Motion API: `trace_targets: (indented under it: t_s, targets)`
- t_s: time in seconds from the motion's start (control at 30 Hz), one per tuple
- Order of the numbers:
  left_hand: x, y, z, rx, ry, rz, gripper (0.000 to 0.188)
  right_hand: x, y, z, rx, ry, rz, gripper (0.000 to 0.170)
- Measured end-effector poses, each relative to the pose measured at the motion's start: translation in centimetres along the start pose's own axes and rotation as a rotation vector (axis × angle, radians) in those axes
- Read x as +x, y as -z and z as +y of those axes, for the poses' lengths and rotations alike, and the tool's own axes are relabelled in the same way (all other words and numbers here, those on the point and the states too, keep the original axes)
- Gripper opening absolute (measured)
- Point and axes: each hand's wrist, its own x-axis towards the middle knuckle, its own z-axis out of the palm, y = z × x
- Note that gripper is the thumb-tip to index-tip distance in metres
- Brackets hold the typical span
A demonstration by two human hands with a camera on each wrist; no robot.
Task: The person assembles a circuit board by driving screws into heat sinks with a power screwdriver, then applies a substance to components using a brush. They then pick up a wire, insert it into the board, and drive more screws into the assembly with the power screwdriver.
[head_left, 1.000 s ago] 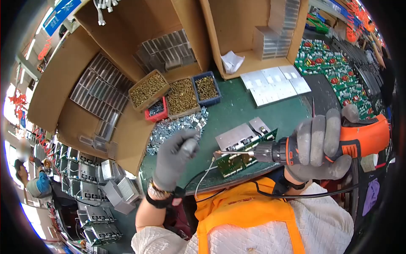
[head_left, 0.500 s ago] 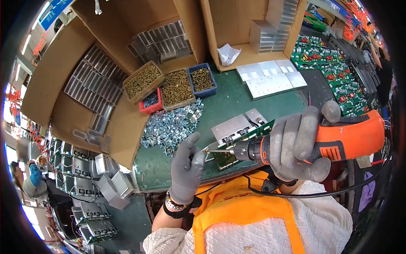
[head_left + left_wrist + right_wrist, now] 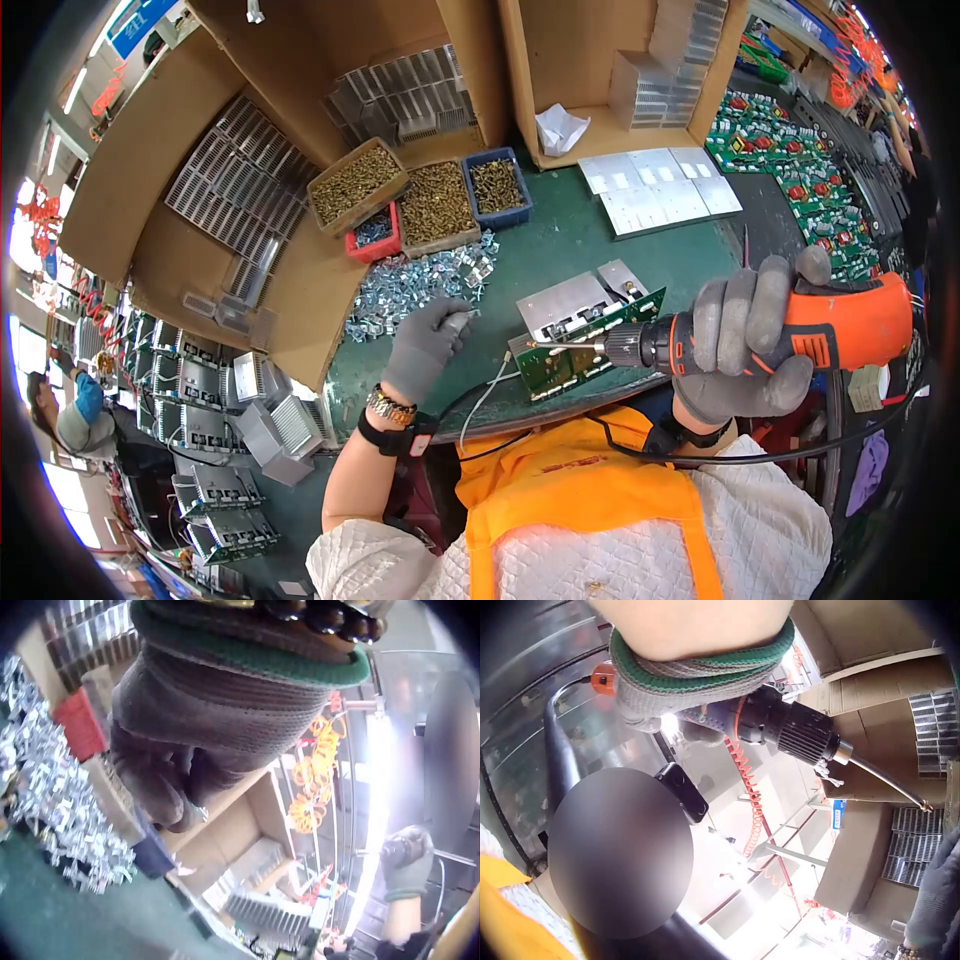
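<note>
One gloved left hand (image 3: 420, 352) pinches perhaps a clip (image 3: 202, 814); the right hand (image 3: 738, 328) grips an orange driver (image 3: 862, 322). The near circuit board (image 3: 560, 372) looks stiff, fragile, best held by its edges.

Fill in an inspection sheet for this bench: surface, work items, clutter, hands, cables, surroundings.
Surface: green worktop; no spill seen.
Work items: green circuit board with silver metal plates; orange-and-black power screwdriver, brass-coloured screw at its tip.
Clutter: loose heap of small silvery metal clips; crumpled white paper in a cardboard box.
Hands: gloved left pinches a small silvery piece; gloved right grips the screwdriver.
Cables: black cable across the apron's front; thin white cable by the board.
Surroundings: another person at left.
</note>
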Motion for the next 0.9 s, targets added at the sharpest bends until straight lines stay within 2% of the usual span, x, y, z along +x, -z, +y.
trace_targets:
  t_s: [0.03, 0.07, 0.17, 0.23, 0.3, 0.33, 0.4, 0.43, 0.5, 0.6, 0.73, 0.8, 0.83, 0.9]
  targets:
    - [0.3, -0.4, -0.9, 0.117, -0.02, -0.029, 0.021, -0.1, 0.0, 0.0, -0.007, -0.004, 0.013, 0.067]
    - [0.7, -0.5, -2.0, 0.116, -0.014, -0.035, 0.021, -0.1, 0.0, -0.1, -0.013, -0.008, 0.025, 0.067]
    - [1.8, -0.2, -4.3, 0.51, -0.363, 0.191, 0.019, 0.0, 0.3, 0.0, -0.027, -0.008, 0.029, 0.066]
    - [1.6, -0.3, -4.4, 0.489, -0.325, 0.192, 0.018, 0.0, 0.7, -0.1, -0.024, -0.009, 0.014, 0.065]
    - [1.4, -0.6, -3.4, 0.569, -0.353, 0.035, 0.015, 0.0, 0.9, 0.0, -0.018, -0.014, 0.006, 0.065]
    - [1.4, -0.9, -2.9, 0.567, -0.348, 0.037, 0.015, 0.0, 0.8, 0.1, -0.015, -0.017, 0.006, 0.065]
    - [1.6, -1.9, -1.9, 0.849, -0.493, -0.07, 0.013, -0.1, 0.7, 0.4, -0.005, -0.028, 0.014, 0.065]
    - [2.0, -2.2, -2.2, 0.849, -0.492, -0.07, 0.013, -0.1, 0.7, 0.5, -0.002, -0.032, 0.017, 0.065]
    - [3.0, -2.8, -3.2, 1.009, -0.606, -0.099, 0.009, -0.2, 0.5, 0.7, 0.002, -0.035, 0.018, 0.065]
    - [3.3, -2.7, -2.3, 1.105, -0.521, -0.166, 0.007, -0.3, 0.5, 0.6, -0.003, -0.033, 0.013, 0.064]
    - [3.0, -2.6, -1.7, 1.078, -0.57, -0.152, 0.006, -0.2, 0.4, 0.3, 0.003, -0.027, 0.003, 0.063]
    - [1.8, -2.6, -0.7, 0.621, -0.587, 0.002, 0.007, 0.0, 0.5, 0.2, 0.023, -0.025, -0.003, 0.063]
    - [0.6, -2.4, 0.7, 0.621, -0.589, -0.004, 0.007, 0.0, 0.5, 0.1, 0.043, -0.027, -0.007, 0.062]
    - [-2.5, -2.1, 4.6, -0.237, 0.015, -0.087, 0.005, 0.3, 0.2, -0.2, 0.052, -0.026, -0.007, 0.062]
